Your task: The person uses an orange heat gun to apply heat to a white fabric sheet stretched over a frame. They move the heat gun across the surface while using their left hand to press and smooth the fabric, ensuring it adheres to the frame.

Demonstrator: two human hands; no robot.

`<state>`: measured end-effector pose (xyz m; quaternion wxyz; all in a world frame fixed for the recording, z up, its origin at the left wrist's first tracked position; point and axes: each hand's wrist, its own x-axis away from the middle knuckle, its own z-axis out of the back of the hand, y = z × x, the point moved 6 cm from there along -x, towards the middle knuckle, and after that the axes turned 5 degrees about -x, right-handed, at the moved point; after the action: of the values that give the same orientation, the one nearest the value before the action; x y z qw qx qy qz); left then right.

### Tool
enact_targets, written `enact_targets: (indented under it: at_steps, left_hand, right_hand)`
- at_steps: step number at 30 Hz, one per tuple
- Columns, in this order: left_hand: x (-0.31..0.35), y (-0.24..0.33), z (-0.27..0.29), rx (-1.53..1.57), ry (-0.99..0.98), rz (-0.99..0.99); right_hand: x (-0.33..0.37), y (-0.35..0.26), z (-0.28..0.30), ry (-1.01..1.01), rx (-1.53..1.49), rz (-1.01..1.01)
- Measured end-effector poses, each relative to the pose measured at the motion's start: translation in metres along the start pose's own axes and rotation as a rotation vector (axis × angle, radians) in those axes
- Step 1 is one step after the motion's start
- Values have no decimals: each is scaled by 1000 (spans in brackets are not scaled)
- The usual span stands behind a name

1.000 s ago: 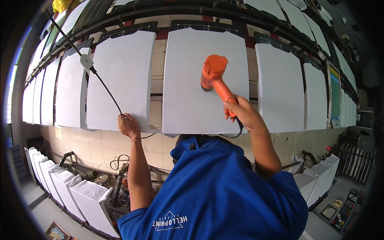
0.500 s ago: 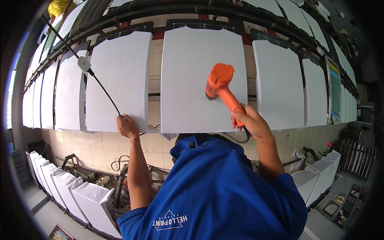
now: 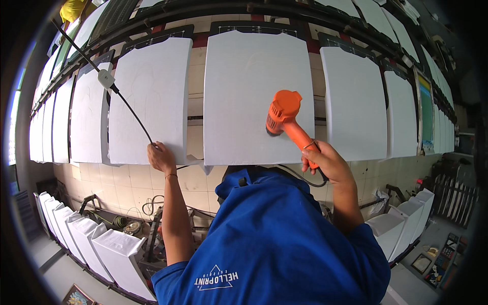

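Observation:
An orange heat gun [image 3: 285,105] is in my right hand [image 3: 328,161], whose fingers wrap round its handle. Its dark nozzle points down at the white fabric-covered board [image 3: 254,71] in front of me, over the board's near right part; whether it touches cannot be made out. My left hand [image 3: 161,158] is closed on a black cable [image 3: 133,116], above the near right corner of the neighbouring white board [image 3: 147,91]. The cable runs up and left through a white connector [image 3: 106,79].
More white boards [image 3: 353,101] line both sides on dark frames. Behind a dark rail [image 3: 229,10] lies another row. A hose-like cord [image 3: 305,181] hangs below the heat gun. Lower left, white boards [image 3: 119,249] and floor clutter [image 3: 133,227] flank me. A framed screen [image 3: 425,114] stands at right.
The heat gun and my right hand have moved nearer to me and slightly right over the board. My left hand stays on the cable, almost in the same place.

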<state>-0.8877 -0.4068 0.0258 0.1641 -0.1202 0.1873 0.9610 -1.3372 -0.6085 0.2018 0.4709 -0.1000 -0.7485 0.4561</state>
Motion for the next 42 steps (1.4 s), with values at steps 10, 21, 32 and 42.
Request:
enact_targets:
  at_steps: [10, 21, 32, 42]
  left_hand:
    - [31, 47, 22, -64, 15, -241]
    - [127, 200, -30, 133, -451, -881]
    - [163, 209, -22, 164, -624, -1176]
    - [97, 259, -71, 95, -484, -1141]
  right_hand:
    - [-27, 0, 3, 101, -35, 192]
    - [5, 15, 6, 137, -101, 113]
    - [-9, 6, 4, 208, -130, 167]
    - [43, 27, 4, 303, -143, 70]
